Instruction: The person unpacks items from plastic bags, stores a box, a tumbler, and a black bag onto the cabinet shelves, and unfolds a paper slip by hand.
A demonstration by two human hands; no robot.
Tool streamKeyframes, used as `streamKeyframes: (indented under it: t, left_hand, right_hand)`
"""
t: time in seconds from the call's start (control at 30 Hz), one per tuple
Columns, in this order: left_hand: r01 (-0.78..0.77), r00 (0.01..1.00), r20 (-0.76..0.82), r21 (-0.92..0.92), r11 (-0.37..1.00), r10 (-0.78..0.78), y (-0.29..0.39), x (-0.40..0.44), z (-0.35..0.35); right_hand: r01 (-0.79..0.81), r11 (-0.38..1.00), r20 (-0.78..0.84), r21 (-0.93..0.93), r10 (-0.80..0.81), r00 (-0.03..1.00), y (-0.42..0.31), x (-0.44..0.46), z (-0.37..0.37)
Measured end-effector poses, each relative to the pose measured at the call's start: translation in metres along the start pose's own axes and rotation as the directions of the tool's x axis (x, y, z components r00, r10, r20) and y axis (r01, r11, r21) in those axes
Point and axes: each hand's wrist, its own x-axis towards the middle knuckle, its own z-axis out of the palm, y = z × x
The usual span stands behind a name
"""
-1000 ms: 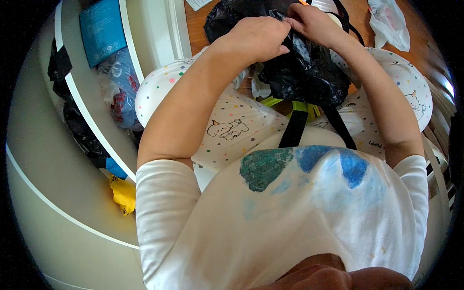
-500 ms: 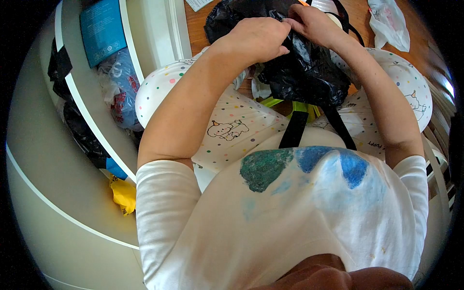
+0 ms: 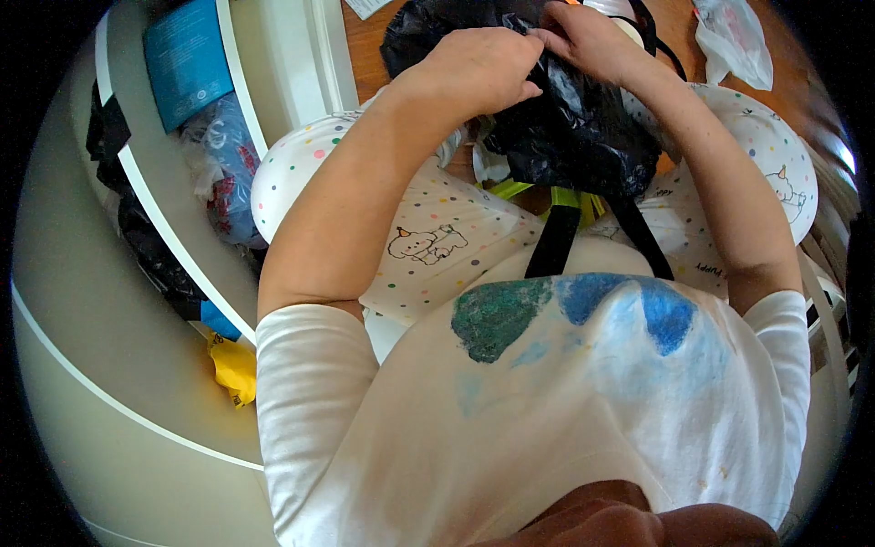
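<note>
A crumpled black plastic bag hangs between my knees, over the wooden floor. My left hand has its fingers closed on the bag's upper part, the fingertips turned away from view. Close beside it, my right hand pinches the same black plastic, thumb toward the left hand. The two hands nearly touch. Below the bag, two black straps and a yellow-green item show between my legs.
On the left, shelves hold a blue box, a clear plastic bag and a yellow packet. A white plastic bag lies on the wooden floor at upper right. Black cords curve beside my right hand.
The view has shifted slightly. Both hands keep their hold on the black bag, with hardly any movement between them.
</note>
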Motion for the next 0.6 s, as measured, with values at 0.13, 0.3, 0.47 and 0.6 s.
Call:
streamKeyframes:
  t: [0.13,0.3,0.47,0.6]
  left_hand:
    - [0.037,0.997,0.063,-0.008,0.999,-0.036,0.0028,-0.0007,-0.0056]
    - [0.014,0.999,0.050,0.007,1.000,-0.015,0.0025,-0.0007,-0.0046]
    - [0.002,0.999,0.034,0.010,1.000,-0.002,0.0021,-0.0011,-0.0044]
    - [0.006,0.999,0.051,-0.005,1.000,-0.006,0.0017,-0.0009,-0.0053]
  right_hand:
    - [-0.030,1.000,0.016,-0.008,0.030,0.999,-0.0005,0.0013,0.0006]
    - [-0.021,1.000,0.026,0.008,0.021,0.999,-0.0016,0.0007,-0.0008]
    - [-0.021,1.000,0.021,-0.004,0.021,1.000,-0.0026,0.0005,-0.0018]
    - [-0.014,1.000,0.017,0.017,0.014,1.000,-0.0035,-0.0004,-0.0022]
